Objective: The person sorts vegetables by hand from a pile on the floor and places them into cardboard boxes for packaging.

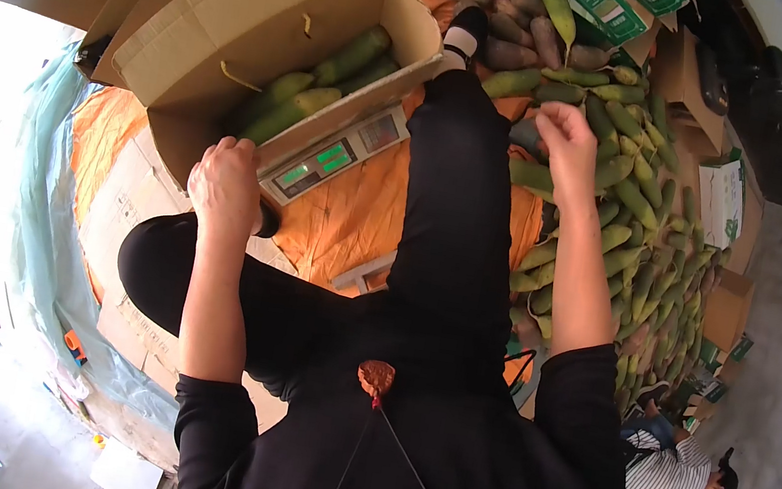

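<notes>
My left hand [225, 181] is at the near corner of an open cardboard box [254, 12], its fingers curled over the rim. Several green radishes [294, 114] lie inside that box, which rests on a scale with a lit green display [317, 165]. Over the edge of a large heap of green radishes [636, 195] hangs my right hand [569, 150], fingers bent and thumb apart from them. Close to its fingertips is a dark radish [526, 135]; I see nothing held in this hand.
Orange sheeting [343, 227] covers the floor around the scale. Darker, wrapped-looking radishes [509, 29] lie at the top, near green printed cartons [598, 7]. Clear plastic sheeting [60, 225] runs along the left. Another person in a striped shirt [668, 488] is low on the right.
</notes>
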`<state>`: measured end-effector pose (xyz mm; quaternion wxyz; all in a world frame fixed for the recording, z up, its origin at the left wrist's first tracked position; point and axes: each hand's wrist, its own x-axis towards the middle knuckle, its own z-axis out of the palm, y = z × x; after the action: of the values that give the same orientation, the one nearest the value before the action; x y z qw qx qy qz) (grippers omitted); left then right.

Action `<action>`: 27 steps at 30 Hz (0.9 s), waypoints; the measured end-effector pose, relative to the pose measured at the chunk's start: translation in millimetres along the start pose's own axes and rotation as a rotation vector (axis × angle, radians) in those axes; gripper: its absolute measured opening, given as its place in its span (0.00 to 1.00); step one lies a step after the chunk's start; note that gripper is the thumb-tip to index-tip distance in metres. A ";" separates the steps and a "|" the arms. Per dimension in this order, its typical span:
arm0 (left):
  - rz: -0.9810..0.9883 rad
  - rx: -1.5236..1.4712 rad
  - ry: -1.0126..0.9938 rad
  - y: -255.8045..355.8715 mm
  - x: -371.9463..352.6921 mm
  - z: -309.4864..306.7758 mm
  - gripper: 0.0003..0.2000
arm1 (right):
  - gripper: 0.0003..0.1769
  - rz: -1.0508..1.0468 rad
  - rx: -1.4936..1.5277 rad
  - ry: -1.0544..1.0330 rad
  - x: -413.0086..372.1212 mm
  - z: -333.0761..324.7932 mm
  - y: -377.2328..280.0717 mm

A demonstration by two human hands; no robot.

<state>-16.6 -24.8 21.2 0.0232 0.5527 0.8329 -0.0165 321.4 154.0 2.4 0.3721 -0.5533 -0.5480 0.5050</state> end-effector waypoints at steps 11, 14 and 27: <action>0.048 -0.158 0.005 -6.2 7.1 22.5 0.09 | 0.13 0.235 -0.552 -0.040 -70.3 -86.5 219.8; 0.043 -0.159 0.004 -4.4 6.7 25.4 0.11 | 0.11 0.382 -0.589 -0.088 -94.5 -88.6 225.5; -0.009 -0.238 0.032 -4.8 6.3 30.5 0.14 | 0.04 0.680 -0.693 -0.275 -199.0 -150.2 443.0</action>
<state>-22.9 -22.5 -9.5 0.0751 0.5423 0.8318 0.0914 590.8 -74.4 -363.2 -0.0945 -0.7199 -0.5163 0.4543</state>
